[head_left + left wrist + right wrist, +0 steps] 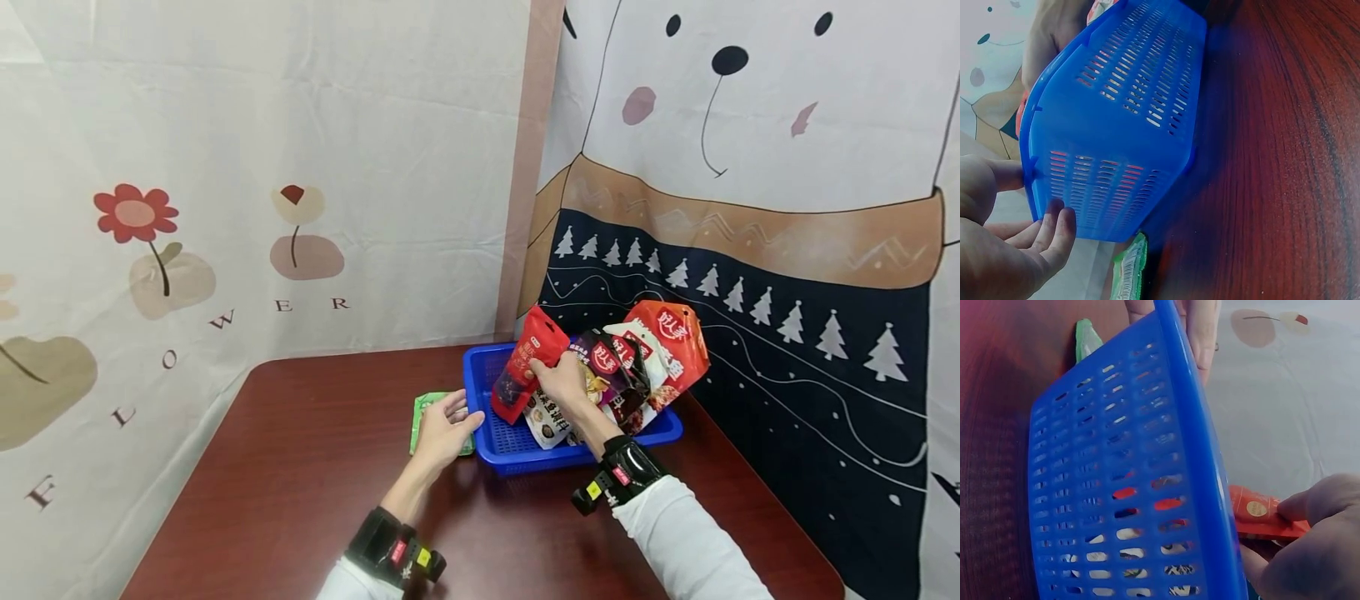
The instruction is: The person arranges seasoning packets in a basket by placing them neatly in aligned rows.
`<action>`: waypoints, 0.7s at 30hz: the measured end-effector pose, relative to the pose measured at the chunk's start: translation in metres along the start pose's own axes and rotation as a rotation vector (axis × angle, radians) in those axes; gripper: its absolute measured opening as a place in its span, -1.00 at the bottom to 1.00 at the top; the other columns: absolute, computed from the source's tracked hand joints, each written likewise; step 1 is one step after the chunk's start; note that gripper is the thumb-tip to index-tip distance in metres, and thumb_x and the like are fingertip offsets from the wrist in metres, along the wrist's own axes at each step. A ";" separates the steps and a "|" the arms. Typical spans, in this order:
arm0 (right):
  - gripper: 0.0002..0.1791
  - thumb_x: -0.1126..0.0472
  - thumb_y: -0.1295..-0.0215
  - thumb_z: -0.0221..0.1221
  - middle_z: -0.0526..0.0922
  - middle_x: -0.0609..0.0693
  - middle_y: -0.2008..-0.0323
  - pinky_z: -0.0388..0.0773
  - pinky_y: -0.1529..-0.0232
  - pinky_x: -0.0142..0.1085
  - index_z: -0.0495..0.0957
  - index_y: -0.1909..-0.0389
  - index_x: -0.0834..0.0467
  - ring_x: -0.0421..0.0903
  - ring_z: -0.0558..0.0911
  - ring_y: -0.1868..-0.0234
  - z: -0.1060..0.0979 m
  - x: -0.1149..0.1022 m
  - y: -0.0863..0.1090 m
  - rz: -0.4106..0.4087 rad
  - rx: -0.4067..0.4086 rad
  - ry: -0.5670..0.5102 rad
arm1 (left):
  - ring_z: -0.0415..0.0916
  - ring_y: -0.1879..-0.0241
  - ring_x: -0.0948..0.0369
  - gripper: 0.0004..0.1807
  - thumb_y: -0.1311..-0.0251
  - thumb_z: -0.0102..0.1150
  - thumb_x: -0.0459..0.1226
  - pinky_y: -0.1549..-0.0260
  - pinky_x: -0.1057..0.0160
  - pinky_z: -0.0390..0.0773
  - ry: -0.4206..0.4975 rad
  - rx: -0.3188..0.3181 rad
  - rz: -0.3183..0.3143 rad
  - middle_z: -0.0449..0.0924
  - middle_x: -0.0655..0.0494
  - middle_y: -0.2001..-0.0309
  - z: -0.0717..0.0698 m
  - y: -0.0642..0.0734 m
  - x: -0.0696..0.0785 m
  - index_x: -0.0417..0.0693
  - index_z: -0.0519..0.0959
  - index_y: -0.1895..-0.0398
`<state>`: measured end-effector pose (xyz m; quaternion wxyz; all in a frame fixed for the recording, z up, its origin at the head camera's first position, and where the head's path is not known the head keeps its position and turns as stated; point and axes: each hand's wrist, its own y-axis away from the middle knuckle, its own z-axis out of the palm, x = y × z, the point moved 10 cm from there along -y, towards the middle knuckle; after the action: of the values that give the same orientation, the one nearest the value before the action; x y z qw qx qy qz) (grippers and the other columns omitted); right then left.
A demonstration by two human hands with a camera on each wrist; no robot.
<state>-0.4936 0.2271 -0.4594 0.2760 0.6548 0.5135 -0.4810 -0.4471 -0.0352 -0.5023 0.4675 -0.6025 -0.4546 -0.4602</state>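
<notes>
A blue plastic basket [517,458] with slotted walls holds several snack packets. My right hand [562,379] reaches over it and pinches a long red snack packet [531,358], which stands tilted at the basket's left end. In the right wrist view, the thumb and fingers grip this red packet [1260,509] behind the basket rim. My left hand [444,429] holds the basket's left end. The left wrist view shows its thumb at the rim and its fingertips [1063,219] against the slotted outer wall.
A green packet [422,408] lies on the brown table [337,467], partly hidden by the left hand. Inside the basket are a purple packet [600,358], a white packet [546,421] and a large orange-red bag [686,342]. Printed cloths hang behind.
</notes>
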 end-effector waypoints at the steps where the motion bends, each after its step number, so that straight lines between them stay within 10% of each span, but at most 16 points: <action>1: -0.60 0.10 -0.48 0.41 0.83 0.24 0.03 0.57 0.25 -0.19 0.72 -0.10 0.34 -0.02 0.67 0.19 -0.004 0.002 -0.001 0.014 0.022 0.004 | 0.67 -0.43 -0.30 -0.32 -0.51 0.44 -0.32 -0.38 -0.16 0.75 -0.002 -0.001 -0.005 0.63 -0.43 -0.46 0.000 0.000 0.000 -0.39 0.47 -0.59; 6: -0.48 0.20 -0.50 0.39 0.76 0.38 -0.24 0.85 -0.13 -0.06 0.60 -0.35 0.38 0.16 0.80 -0.17 -0.014 0.011 0.001 0.128 0.021 -0.143 | 0.67 -0.43 -0.30 -0.32 -0.51 0.44 -0.31 -0.37 -0.15 0.75 -0.002 -0.002 -0.010 0.63 -0.43 -0.46 0.000 0.000 0.000 -0.39 0.48 -0.60; 21: -0.20 0.49 -0.64 0.05 0.34 0.49 -0.65 0.52 -0.63 0.11 -0.06 -0.77 0.44 0.32 0.47 -0.66 -0.003 0.044 0.003 0.416 -0.095 -0.610 | 0.69 -0.40 -0.31 -0.33 -0.48 0.44 -0.36 -0.35 -0.11 0.77 0.030 -0.005 0.011 0.64 -0.46 -0.43 -0.001 0.000 0.001 -0.45 0.48 -0.57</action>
<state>-0.4897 0.2461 -0.4986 0.5382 0.5583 0.2854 -0.5632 -0.4476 -0.0357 -0.5011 0.4756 -0.5991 -0.4429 -0.4677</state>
